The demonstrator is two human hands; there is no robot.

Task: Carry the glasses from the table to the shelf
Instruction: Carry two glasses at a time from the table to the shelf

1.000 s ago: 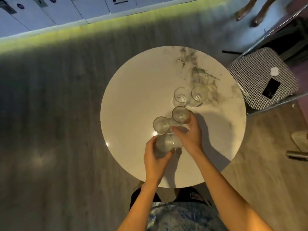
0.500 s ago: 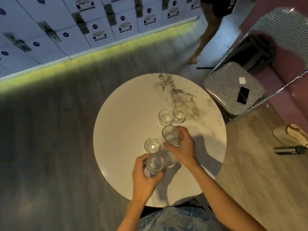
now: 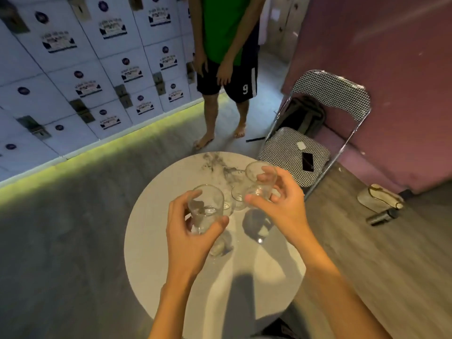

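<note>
My left hand (image 3: 193,231) grips a clear drinking glass (image 3: 206,207) and holds it above the round white marble table (image 3: 156,241). My right hand (image 3: 281,201) grips a second clear glass (image 3: 260,182), also lifted off the tabletop. Between and behind the two held glasses, more clear glasses (image 3: 238,196) still stand on the table, partly hidden by my hands. No shelf is in view.
A person in a green shirt and dark shorts (image 3: 227,69) stands barefoot beyond the table. White lockers (image 3: 85,77) line the left wall. A houndstooth folding chair (image 3: 298,152) with a phone (image 3: 307,161) on its seat stands right of the table, against a pink wall.
Both hands have lifted their glasses off the table. The view has tilted up, bringing the lockers, the chair back and the standing person into sight.
</note>
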